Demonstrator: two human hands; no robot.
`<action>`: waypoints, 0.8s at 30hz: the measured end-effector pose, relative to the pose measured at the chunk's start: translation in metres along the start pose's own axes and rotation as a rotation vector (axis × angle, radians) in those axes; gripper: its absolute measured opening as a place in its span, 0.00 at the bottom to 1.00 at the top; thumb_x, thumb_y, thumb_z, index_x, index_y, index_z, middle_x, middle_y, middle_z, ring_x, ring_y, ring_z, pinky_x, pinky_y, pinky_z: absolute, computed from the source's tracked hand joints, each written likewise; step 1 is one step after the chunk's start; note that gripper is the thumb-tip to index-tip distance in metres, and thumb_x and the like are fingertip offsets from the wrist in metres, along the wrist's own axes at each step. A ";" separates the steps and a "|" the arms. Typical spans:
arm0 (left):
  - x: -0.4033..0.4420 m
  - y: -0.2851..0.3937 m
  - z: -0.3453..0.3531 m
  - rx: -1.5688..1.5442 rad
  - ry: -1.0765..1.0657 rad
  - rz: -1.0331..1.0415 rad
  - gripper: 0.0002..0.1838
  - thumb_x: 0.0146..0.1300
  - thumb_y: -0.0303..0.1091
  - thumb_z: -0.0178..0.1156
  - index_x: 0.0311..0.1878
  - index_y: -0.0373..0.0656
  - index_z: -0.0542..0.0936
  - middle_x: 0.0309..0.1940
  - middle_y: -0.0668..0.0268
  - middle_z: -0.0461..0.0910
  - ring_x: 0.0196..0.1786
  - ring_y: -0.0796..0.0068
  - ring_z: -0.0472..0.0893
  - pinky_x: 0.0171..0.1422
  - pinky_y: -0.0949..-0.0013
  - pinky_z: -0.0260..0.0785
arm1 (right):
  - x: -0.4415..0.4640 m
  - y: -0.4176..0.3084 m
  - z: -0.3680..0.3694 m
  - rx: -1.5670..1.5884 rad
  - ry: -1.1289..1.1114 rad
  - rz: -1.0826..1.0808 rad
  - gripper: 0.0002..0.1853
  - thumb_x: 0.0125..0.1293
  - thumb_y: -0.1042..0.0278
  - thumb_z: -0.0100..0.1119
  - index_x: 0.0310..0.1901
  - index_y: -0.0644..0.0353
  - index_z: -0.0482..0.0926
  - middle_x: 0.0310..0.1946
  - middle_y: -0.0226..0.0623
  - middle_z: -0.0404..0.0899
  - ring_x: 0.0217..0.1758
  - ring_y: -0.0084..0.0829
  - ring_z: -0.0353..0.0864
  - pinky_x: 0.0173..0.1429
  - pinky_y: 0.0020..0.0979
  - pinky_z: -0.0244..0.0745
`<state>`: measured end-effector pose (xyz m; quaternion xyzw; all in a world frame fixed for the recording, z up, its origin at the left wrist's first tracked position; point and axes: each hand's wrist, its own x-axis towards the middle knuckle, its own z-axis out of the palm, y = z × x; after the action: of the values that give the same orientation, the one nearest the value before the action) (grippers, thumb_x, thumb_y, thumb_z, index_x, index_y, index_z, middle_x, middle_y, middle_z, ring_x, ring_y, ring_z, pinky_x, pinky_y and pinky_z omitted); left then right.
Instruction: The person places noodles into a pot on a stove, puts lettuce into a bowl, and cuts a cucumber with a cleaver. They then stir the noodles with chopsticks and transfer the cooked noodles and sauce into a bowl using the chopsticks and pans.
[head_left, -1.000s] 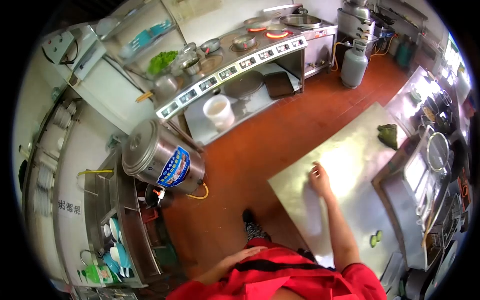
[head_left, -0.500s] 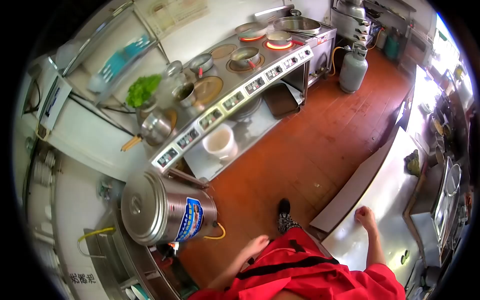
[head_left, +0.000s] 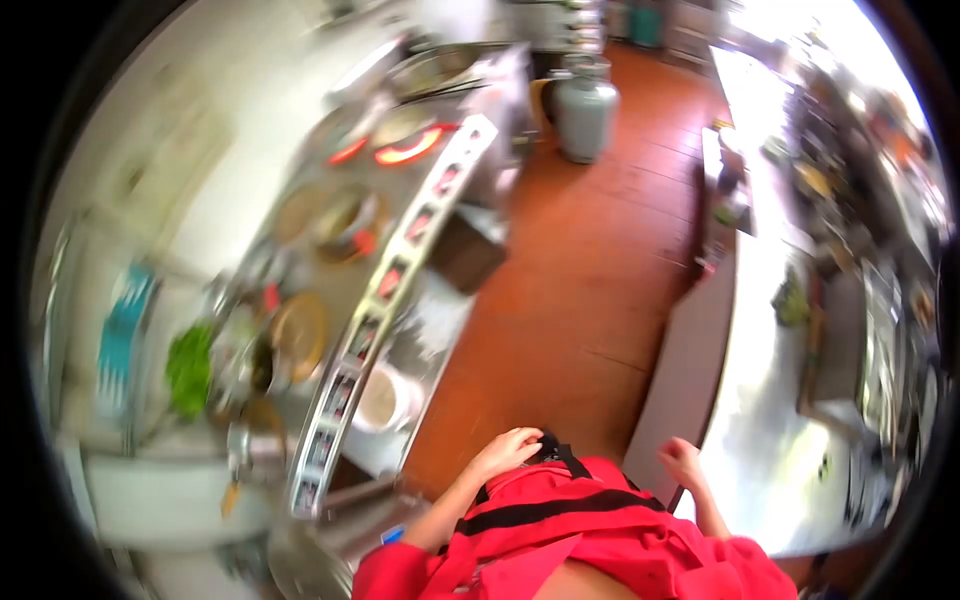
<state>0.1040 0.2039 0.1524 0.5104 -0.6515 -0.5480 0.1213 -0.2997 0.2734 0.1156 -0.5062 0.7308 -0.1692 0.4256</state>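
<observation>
My left hand (head_left: 507, 450) hangs in front of my waist by a black strap (head_left: 572, 462) on the red clothing (head_left: 610, 490). Its fingers are loosely bent and apart from any object I can see. Beside the near edge of the steel counter (head_left: 765, 440), my right hand (head_left: 682, 462) is closed into a loose fist. What lies inside its fingers, if anything, is hidden.
On the left runs a stove (head_left: 365, 330) with several pans and a glowing burner (head_left: 410, 148). A white bucket (head_left: 388, 398) sits on its lower shelf. A gas cylinder (head_left: 586, 112) stands ahead on the red tiled floor (head_left: 570, 270). Leafy greens (head_left: 190, 368) are at far left.
My view has swung, so the stove sits further left and the aisle lies straight ahead. My right hand has come off the counter top toward my body. My left hand is further forward.
</observation>
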 end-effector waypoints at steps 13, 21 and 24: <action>0.159 -0.034 -0.200 -0.292 -0.247 0.177 0.17 0.70 0.37 0.52 0.56 0.36 0.73 0.50 0.60 0.78 0.54 0.73 0.76 0.61 0.71 0.66 | 0.241 -0.287 0.100 0.027 -0.015 -0.558 0.22 0.46 0.85 0.49 0.42 0.56 0.80 0.55 0.48 0.73 0.62 0.45 0.71 0.63 0.37 0.69; 0.193 -0.133 -0.313 -0.902 0.026 0.055 0.21 0.73 0.44 0.46 0.61 0.40 0.72 0.57 0.64 0.73 0.62 0.74 0.69 0.68 0.71 0.56 | 0.391 -0.345 0.134 -0.348 -0.380 -0.132 0.10 0.61 0.72 0.58 0.44 0.61 0.80 0.37 0.37 0.82 0.43 0.30 0.81 0.51 0.34 0.75; 0.206 -0.168 -0.324 -0.916 0.125 -0.082 0.21 0.73 0.43 0.47 0.60 0.39 0.72 0.54 0.63 0.75 0.59 0.74 0.71 0.65 0.71 0.60 | 0.502 -0.345 0.128 -0.343 -0.204 -0.391 0.12 0.64 0.65 0.57 0.45 0.61 0.79 0.34 0.31 0.81 0.36 0.26 0.80 0.42 0.32 0.77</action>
<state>0.3330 -0.1317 0.0489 0.4619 -0.3130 -0.7518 0.3514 -0.0553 -0.2952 0.0494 -0.7166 0.5905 -0.0700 0.3645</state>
